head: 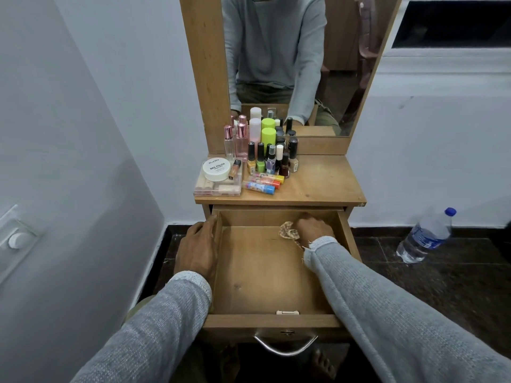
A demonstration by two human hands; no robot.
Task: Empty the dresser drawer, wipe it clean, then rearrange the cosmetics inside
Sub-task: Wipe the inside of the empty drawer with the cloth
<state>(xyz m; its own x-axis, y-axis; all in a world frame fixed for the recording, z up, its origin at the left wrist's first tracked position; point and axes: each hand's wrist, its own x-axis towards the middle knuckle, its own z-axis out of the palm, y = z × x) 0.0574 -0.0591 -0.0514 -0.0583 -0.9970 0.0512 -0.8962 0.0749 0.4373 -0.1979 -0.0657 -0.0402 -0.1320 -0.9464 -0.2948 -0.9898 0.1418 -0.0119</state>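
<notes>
The wooden dresser drawer [257,275] is pulled out and holds no cosmetics. Inside it, near the back wall, my right hand [313,227] grips a small patterned beige cloth [289,230] against the drawer floor. My left hand [197,248] rests on the outside of the drawer's left wall, its fingers over the rim near the back corner. The cosmetics stand on the dresser top [320,181]: nail polish bottles [272,158], perfume bottles [235,140], a white nail polish remover tub [216,169] on a clear makeup case [218,186], and colourful lip balm tubes [262,183].
A mirror [290,64] rises behind the dresser top and shows a person in a grey sweater. A plastic water bottle [425,236] stands on the dark floor at the right. White walls close in on the left, with a switch plate [16,236]. The drawer's metal handle [284,345] faces me.
</notes>
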